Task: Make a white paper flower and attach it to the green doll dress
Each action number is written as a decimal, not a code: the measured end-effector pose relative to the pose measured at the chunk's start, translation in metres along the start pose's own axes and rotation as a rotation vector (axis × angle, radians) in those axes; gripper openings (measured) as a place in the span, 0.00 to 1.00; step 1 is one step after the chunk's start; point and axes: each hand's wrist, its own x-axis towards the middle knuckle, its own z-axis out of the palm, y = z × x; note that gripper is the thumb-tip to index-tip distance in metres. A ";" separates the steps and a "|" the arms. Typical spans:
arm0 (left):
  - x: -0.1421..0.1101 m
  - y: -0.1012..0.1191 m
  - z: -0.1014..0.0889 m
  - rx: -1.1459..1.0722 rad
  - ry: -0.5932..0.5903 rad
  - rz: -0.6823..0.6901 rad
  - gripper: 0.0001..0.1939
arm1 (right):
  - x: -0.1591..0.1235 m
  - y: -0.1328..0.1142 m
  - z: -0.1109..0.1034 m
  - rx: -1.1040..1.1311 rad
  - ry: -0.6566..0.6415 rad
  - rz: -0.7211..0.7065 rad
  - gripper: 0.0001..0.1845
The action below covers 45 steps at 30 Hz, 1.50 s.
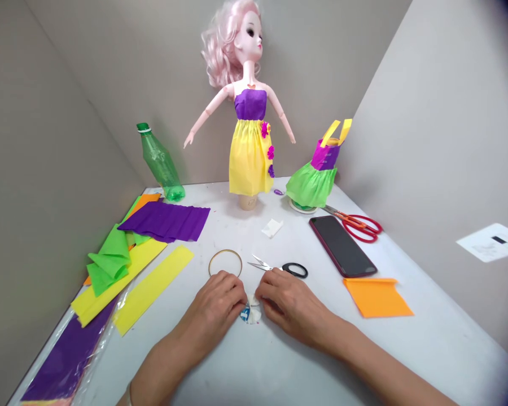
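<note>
A small gathered scrap of white paper, flecked with blue, sat near the middle of the counter's near edge, pinched between the two hands. The left hand and the right hand came in from either side with their fingertips closed on the scrap and their palms low over the counter. Neither hand was released, though how hard they pressed could not be told, and the fingers hid part of the paper. Pressing evenly from both sides looked like a sound way to work so small a piece, as it would keep the gathers tight and stop the scrap sliding.

Just beyond the left hand lay a thin gold ring, and beyond the right hand lay small black-handled scissors, their blades pointing toward the ring. Toward the right edge were a black smartphone, red-handled scissors and a sheet of orange crepe paper. Yellow crepe strips and folded green crepe paper lay along the left edge. At the far edge stood a pink-haired doll in a purple-and-yellow paper dress.
</note>
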 end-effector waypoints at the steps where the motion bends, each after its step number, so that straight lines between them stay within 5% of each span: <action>1: 0.000 0.000 0.000 -0.001 0.001 0.001 0.06 | 0.000 0.000 0.001 -0.007 0.002 -0.002 0.08; 32: 0.002 0.000 -0.003 0.072 0.042 -0.018 0.10 | -0.002 0.000 0.005 -0.080 -0.050 -0.002 0.08; 45: 0.001 -0.001 0.003 0.082 -0.034 -0.051 0.06 | -0.003 0.001 0.009 -0.098 -0.028 -0.003 0.08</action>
